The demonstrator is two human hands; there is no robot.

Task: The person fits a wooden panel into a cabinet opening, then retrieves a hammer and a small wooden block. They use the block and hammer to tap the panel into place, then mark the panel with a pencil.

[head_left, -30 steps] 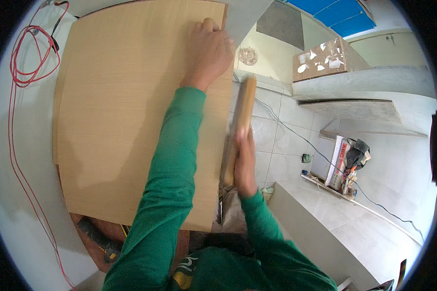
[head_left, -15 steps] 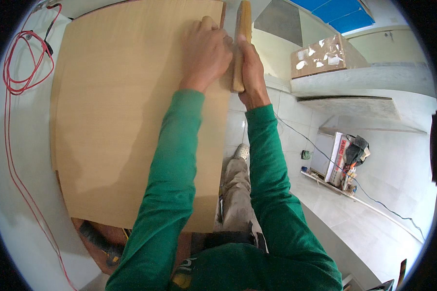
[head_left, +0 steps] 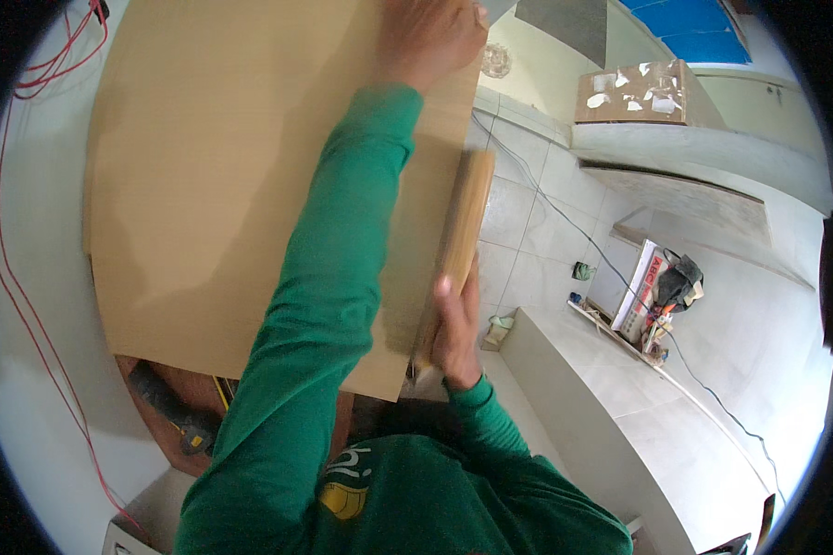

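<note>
A large light-brown flat sheet (head_left: 222,166) lies in front of me, its right edge running away from my body. My right hand (head_left: 458,324) is closed round a long wooden block (head_left: 472,208), holding it against that edge near the sheet's close corner. The block is a little smeared by motion. Resting on the sheet by its far right edge is my left hand (head_left: 430,42), its fingers curled in and partly cut off by the top of the picture. What they pinch, if anything, is hidden.
A black-and-yellow tool (head_left: 180,412) lies on a reddish-brown board (head_left: 148,425) under the sheet's close left corner. Red cable (head_left: 60,69) hangs at the left wall. To the right are a cardboard box (head_left: 629,92), a dark cord (head_left: 537,185) over floor tiles, and a pile of oddments (head_left: 662,291).
My right hand has drawn the wooden block toward my body along the sheet's right edge. My left hand sits higher in the picture, and the whole view has shifted slightly.
</note>
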